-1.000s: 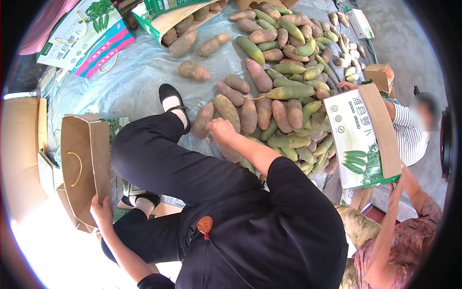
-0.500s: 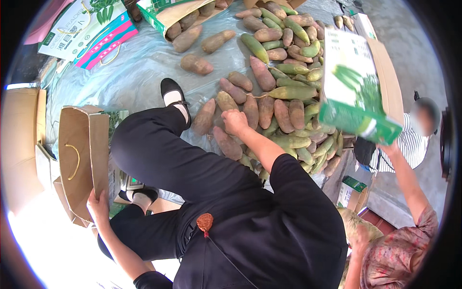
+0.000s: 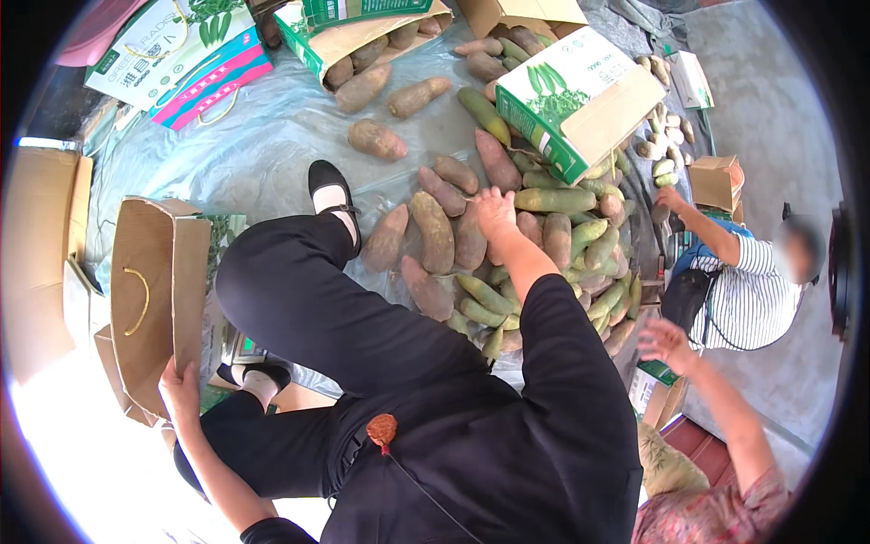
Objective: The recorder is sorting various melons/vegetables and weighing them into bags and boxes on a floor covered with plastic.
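Note:
My left hand (image 3: 179,390) grips the near edge of an upright, open-mouthed cardboard box (image 3: 161,299) with a yellow cord handle, left of my knee. My right hand (image 3: 496,216) reaches into a pile of long radishes, its fingers bent over one that it mostly hides. Beside it lie a pink-brown radish (image 3: 471,240) and a long brownish radish (image 3: 432,231). Green radishes (image 3: 557,199) fill the pile to its right.
A green-and-white box (image 3: 575,95) lies on the far part of the pile. Another box (image 3: 362,36) spills radishes onto the plastic sheet (image 3: 281,118). Printed carriers (image 3: 172,54) lie far left. At right are a co-worker's raised hand (image 3: 669,346) and a person in stripes (image 3: 748,290).
My right hand has moved right, off the brownish radish to another one. The co-worker's hand has let go of the green-and-white box, which now rests on the pile. My left hand stays put.

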The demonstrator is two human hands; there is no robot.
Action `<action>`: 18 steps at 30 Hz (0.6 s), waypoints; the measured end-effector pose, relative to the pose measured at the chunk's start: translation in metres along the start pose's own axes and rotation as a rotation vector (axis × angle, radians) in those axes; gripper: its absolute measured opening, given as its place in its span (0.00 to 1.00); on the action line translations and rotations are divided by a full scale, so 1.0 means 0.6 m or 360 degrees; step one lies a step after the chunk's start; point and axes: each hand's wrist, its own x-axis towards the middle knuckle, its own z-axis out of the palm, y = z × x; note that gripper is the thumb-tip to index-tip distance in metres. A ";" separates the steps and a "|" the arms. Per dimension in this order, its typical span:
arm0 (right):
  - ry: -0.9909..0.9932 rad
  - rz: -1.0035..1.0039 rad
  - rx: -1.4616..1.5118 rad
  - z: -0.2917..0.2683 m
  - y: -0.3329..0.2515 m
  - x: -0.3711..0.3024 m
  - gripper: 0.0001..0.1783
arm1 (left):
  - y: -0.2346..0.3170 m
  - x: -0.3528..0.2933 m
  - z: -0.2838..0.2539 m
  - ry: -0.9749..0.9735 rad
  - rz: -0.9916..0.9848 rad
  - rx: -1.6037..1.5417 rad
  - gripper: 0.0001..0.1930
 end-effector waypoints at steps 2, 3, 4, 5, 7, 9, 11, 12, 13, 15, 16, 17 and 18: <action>-0.0076 -0.0002 -0.0197 0.018 0.022 0.001 0.16 | 0.005 -0.001 -0.003 0.0019 0.0000 -0.0015 0.14; -0.0154 0.0003 -0.0263 0.028 0.029 0.001 0.17 | 0.006 -0.002 -0.002 0.0034 0.0005 -0.0022 0.14; -0.0147 -0.0003 -0.0271 0.028 0.032 0.002 0.17 | -0.003 -0.001 0.000 0.0087 0.0076 -0.0075 0.14; -0.0240 -0.0033 -0.0275 0.028 0.035 0.004 0.17 | -0.010 -0.001 0.002 0.0094 0.0069 -0.0081 0.14; -0.0329 -0.0058 -0.0280 0.028 0.040 0.003 0.17 | -0.011 0.004 0.003 -0.0006 -0.0011 -0.0116 0.14; -0.0309 -0.0116 -0.0345 0.027 0.047 -0.002 0.15 | -0.006 0.004 0.003 0.0012 -0.0015 -0.0071 0.14; -0.0238 -0.0109 -0.0337 0.020 0.050 0.006 0.13 | -0.004 0.005 0.005 0.0029 -0.0010 -0.0028 0.13; -0.0213 -0.0135 -0.0284 0.019 0.052 0.008 0.13 | -0.006 0.001 0.002 0.0032 0.0003 -0.0060 0.13; -0.0187 -0.0151 -0.0232 0.016 0.058 0.012 0.12 | -0.006 0.002 0.003 0.0034 0.0025 -0.0095 0.13; -0.0155 -0.0110 -0.0249 0.012 0.068 0.001 0.12 | -0.001 0.006 0.006 0.0035 0.0040 -0.0095 0.13; -0.0134 -0.0102 -0.0138 0.008 0.069 -0.005 0.12 | -0.002 0.004 0.004 0.0036 0.0021 -0.0083 0.13; -0.0113 -0.0094 -0.0027 0.003 0.069 -0.012 0.12 | -0.002 0.006 0.004 0.0046 0.0031 -0.0090 0.13; 0.0026 -0.0004 0.0190 -0.004 0.073 -0.021 0.12 | -0.003 0.007 0.004 0.0018 0.0028 -0.0125 0.14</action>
